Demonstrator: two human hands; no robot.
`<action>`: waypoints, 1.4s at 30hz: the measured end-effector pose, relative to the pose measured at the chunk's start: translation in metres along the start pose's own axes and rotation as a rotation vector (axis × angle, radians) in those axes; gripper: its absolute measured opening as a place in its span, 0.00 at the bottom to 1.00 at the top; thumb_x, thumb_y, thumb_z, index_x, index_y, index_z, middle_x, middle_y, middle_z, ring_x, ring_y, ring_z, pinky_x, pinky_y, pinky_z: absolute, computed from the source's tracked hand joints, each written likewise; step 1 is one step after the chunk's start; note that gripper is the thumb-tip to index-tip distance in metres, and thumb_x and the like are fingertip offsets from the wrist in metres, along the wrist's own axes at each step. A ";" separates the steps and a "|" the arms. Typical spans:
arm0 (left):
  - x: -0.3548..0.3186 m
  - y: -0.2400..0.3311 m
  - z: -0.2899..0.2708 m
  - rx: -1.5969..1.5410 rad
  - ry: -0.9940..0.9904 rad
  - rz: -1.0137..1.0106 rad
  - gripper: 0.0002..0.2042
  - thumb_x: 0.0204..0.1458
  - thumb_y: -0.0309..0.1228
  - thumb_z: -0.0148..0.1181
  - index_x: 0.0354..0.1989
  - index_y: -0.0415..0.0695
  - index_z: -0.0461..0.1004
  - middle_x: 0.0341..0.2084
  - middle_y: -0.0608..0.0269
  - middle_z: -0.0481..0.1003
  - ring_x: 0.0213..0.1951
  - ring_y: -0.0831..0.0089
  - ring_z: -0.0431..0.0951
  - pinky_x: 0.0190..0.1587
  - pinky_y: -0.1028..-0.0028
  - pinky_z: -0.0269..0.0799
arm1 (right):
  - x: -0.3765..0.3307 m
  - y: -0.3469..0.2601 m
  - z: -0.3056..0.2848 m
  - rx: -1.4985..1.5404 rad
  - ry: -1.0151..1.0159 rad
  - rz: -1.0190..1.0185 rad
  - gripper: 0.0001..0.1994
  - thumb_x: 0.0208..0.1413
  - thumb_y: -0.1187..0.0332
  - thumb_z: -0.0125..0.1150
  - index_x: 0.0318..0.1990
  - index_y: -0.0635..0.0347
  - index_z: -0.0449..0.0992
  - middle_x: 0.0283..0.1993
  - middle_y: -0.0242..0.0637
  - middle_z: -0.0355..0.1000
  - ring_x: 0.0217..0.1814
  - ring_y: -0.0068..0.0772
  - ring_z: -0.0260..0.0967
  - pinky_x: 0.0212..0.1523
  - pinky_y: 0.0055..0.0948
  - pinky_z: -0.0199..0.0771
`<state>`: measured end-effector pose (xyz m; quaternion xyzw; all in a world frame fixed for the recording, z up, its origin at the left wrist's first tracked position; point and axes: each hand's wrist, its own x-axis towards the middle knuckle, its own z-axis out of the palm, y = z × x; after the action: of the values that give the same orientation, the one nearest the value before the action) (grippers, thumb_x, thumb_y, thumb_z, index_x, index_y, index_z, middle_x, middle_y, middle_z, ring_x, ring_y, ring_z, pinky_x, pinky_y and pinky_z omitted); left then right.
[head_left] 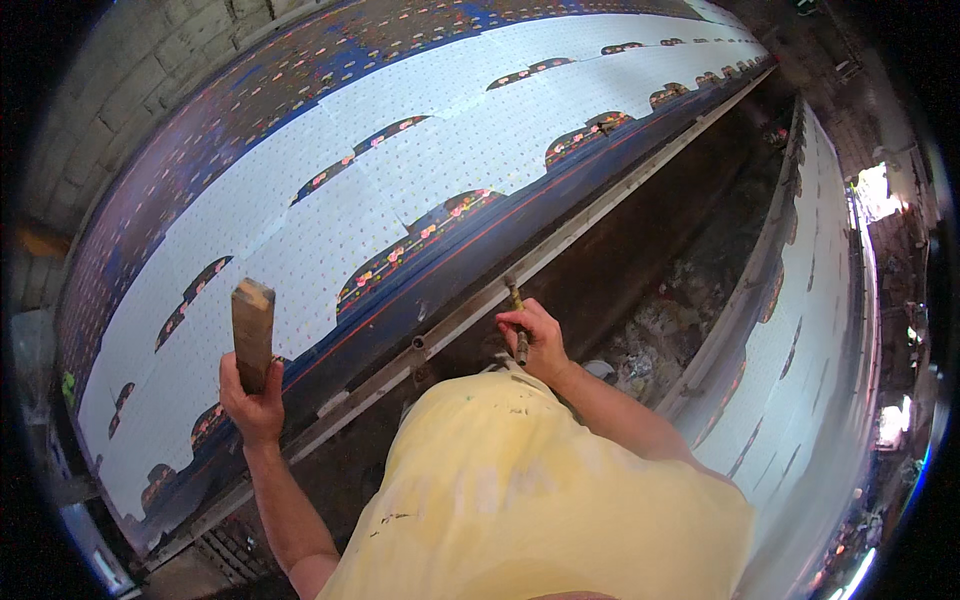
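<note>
My left hand (254, 405) is closed around a brown, upright rectangular block (252, 335) with a paler worn top end; it looks like wood. It is held above the near edge of a long table covered in printed cloth (300, 235). The cloth is pale with tiny dots, broken by dark scalloped patches of flowers. My right hand (540, 340) grips a short, thin stained stick (517, 305) near the table's rail. What sort of tool the stick is, I cannot tell.
A metal rail (560, 245) runs along the table's near edge. Between it and a second cloth-covered table (800, 330) on the right lies a dark aisle (640, 260) with pale litter on its floor. A block wall (120, 90) stands beyond the far side, at upper left.
</note>
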<state>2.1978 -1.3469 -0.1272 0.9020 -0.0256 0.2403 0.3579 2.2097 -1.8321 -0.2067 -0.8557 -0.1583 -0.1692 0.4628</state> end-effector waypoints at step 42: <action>0.077 0.268 0.409 0.191 -0.672 -0.002 0.27 0.45 0.47 0.87 0.52 0.49 0.85 0.39 0.56 0.77 0.42 0.50 0.85 0.43 0.52 0.82 | 0.259 0.398 -0.289 0.226 -0.109 0.319 0.16 0.63 0.70 0.83 0.55 0.60 0.86 0.49 0.35 0.85 0.48 0.28 0.81 0.53 0.31 0.82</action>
<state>2.3771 -1.8054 -0.1801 0.9601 -0.1185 -0.0690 0.2436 2.5698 -2.2548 -0.2389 -0.8205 -0.0636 -0.0285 0.5673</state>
